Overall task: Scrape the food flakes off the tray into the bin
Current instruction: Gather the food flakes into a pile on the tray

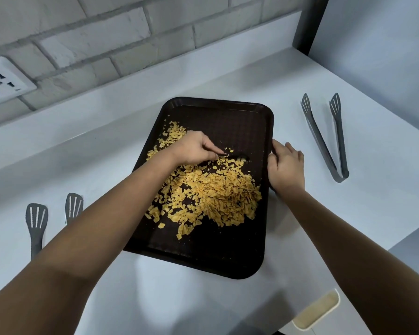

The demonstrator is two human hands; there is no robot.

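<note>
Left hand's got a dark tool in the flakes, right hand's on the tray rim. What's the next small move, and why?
Probably drag the dark scraping tool in the left hand toward the near edge of the dark brown rectangular plastic tray, since yellow food flakes still lie scattered beyond the main pile while the right hand steadies the rim.

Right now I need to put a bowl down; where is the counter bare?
Bare counter lies between the tray and the tongs, and behind the tray toward the wall. Left is crowded by a second pair of tongs; the right hand grips the tray's edge.
</note>
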